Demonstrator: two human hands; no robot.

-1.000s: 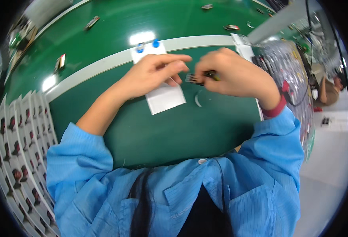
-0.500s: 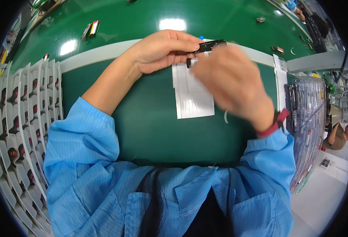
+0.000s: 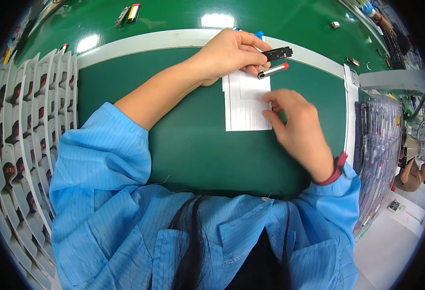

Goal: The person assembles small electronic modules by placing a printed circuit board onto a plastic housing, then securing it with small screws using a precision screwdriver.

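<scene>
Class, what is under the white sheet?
Green work surface shows beside the white sheet and seems to continue beneath it; anything directly underneath is covered and cannot be seen.

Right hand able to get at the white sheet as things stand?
Probably yes: the right hand, thumb and fingers apart, is at the edge of the white sheet; the left hand covers its far end, leaving the near part uncovered.

Two bare hands: left hand (image 3: 234, 55), right hand (image 3: 298, 121). One dark-red wristband (image 3: 336, 169). One long black circuit board (image 3: 277, 53). At least two cylindrical batteries (image 3: 273, 71). Several white trays (image 3: 23, 140), exact count unclear.
</scene>
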